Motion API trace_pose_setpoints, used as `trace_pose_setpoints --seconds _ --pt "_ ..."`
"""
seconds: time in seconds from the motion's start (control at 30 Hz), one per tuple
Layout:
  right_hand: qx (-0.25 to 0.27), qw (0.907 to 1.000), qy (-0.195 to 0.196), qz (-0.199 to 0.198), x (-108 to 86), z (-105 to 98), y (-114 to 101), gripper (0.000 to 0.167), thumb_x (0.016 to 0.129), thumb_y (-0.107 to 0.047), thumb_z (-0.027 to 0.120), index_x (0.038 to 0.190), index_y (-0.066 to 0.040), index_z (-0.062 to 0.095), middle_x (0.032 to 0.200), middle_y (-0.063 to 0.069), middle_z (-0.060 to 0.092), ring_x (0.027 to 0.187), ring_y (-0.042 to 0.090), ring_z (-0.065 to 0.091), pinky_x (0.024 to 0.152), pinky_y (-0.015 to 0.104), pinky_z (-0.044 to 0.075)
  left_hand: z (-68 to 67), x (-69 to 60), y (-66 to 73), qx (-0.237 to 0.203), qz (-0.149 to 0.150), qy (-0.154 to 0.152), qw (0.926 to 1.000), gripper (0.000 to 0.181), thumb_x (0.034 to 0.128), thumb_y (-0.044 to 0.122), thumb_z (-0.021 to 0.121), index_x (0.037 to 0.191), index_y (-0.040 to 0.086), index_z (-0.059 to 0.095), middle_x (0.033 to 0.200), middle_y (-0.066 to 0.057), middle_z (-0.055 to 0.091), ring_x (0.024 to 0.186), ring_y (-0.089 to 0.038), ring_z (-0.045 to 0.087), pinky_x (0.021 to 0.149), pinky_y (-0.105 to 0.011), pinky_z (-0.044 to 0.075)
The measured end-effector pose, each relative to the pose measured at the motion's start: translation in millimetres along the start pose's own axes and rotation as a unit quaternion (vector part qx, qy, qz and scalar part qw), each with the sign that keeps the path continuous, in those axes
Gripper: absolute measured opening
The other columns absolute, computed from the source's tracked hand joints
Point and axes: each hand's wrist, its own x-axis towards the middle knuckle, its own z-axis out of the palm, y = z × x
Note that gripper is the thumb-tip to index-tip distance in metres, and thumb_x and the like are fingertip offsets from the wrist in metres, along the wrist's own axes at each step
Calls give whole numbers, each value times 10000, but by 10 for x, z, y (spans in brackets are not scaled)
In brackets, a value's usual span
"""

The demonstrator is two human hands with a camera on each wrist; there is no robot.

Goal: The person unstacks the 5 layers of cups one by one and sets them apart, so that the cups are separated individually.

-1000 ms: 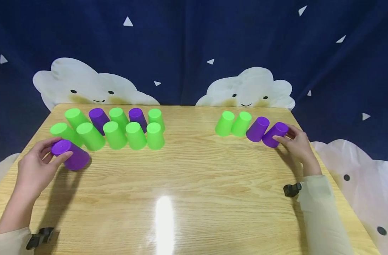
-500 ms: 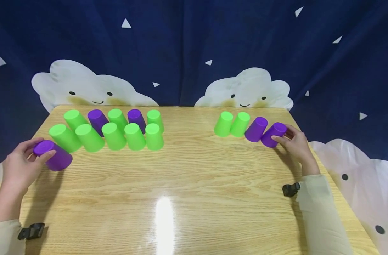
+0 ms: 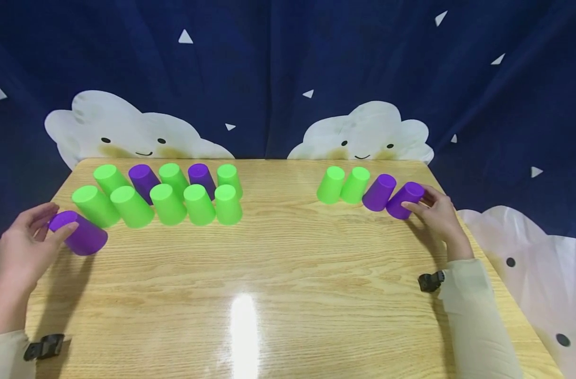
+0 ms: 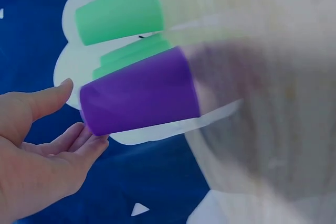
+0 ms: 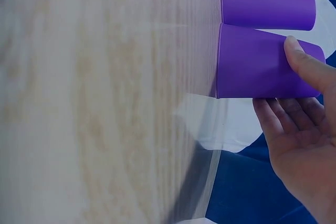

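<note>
At the left end of the table, an upside-down purple cup (image 3: 85, 235) stands in front of the front row of green cups. My left hand (image 3: 26, 243) is beside its raised base. The left wrist view shows the thumb (image 4: 55, 99) apart from that cup (image 4: 139, 95), with the fingertips close to or touching its lower edge. On the right, my right hand (image 3: 438, 218) grips the outermost purple cup (image 3: 402, 204), thumb (image 5: 302, 61) on one side and fingers on the other. That cup stands upside down next to another purple cup (image 3: 380, 193).
Two rows of upside-down cups fill the back left: a front row of green cups (image 3: 168, 205) and a back row mixing green and purple cups (image 3: 143, 181). Two green cups (image 3: 355, 187) stand left of the right-hand purple pair. Behind the wooden table (image 3: 278, 247) hangs a dark blue curtain (image 3: 250, 63).
My left hand moved left with the purple cup, away from the front row's near side, then its thumb came off the cup. My right hand stayed on its cup.
</note>
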Motion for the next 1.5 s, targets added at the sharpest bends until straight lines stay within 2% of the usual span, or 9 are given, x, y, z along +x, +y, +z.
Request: trace_pose_setpoints --seconds 0.13,0.33,0.4,0.53,0.7,0.77,0.97,1.17,1.5 --pt "-17 10000 -8 21 0 -2 -1 667 917 -267 715 1433 40 424 1309 235 525 1178 231 544 858 67 462 -13 -32 135 55 73 225 9997 609 993 193 581 1504 -7 318 1547 -202 313 1444 -186 259 1053 -61 222" --pt "30 10000 -26 -10 2 -4 -4 656 918 -251 715 1429 44 427 1293 211 533 1154 179 545 853 67 462 47 -81 418 4 129 314 9994 590 1002 159 560 1522 41 309 1561 -167 301 1448 -202 240 1147 -227 227" --pt "19 10000 -38 10 -3 -3 -11 658 920 -257 712 1431 41 425 1302 217 529 1168 205 541 855 66 461 89 -102 538 -67 328 308 9990 584 998 141 567 1517 38 319 1549 -172 324 1441 -201 266 1151 -251 247" --pt "37 10000 -35 21 -11 2 -26 654 922 -256 710 1428 45 426 1306 231 527 1176 222 540 861 68 462 195 -107 749 -453 996 230 9937 568 965 88 619 1478 16 385 1494 -162 418 1386 -101 364 1099 -161 294" --pt "48 10000 24 -30 -20 11 -35 623 920 -233 714 1404 54 448 1276 215 543 1117 114 541 857 57 453 359 -71 1027 -872 1540 -163 9841 556 944 86 657 1441 -10 427 1439 -178 470 1341 -94 428 1045 -114 339" --pt "36 10000 30 -22 -22 11 -38 618 921 -231 712 1403 54 449 1280 222 541 1134 155 545 857 55 451 447 -53 1145 -1054 1713 -297 9791 551 938 70 661 1432 -19 434 1430 -196 476 1329 -109 446 1046 -128 350" --pt "5 10000 -42 2 -20 -2 -43 648 930 -259 699 1428 51 424 1320 270 513 1229 374 503 872 73 460 777 -1 1528 -1614 2242 -693 9586 525 904 -27 674 1388 -51 473 1385 -213 519 1313 -218 479 1080 -218 369" --pt "-9 10000 -8 -5 -15 3 -40 641 928 -256 702 1423 48 432 1315 267 521 1226 359 512 892 87 463 1187 13 1934 -1887 2669 -1152 9380 490 898 -14 689 1353 -53 512 1371 -182 548 1304 -285 486 1101 -335 384" --pt "-1 10000 21 -23 -1 11 -19 642 922 -255 710 1424 39 437 1310 260 529 1210 311 529 909 102 467 2032 -70 2558 -2155 3041 -2041 9052 462 913 26 687 1341 -42 525 1354 -161 535 1292 -248 490 1095 -239 373"
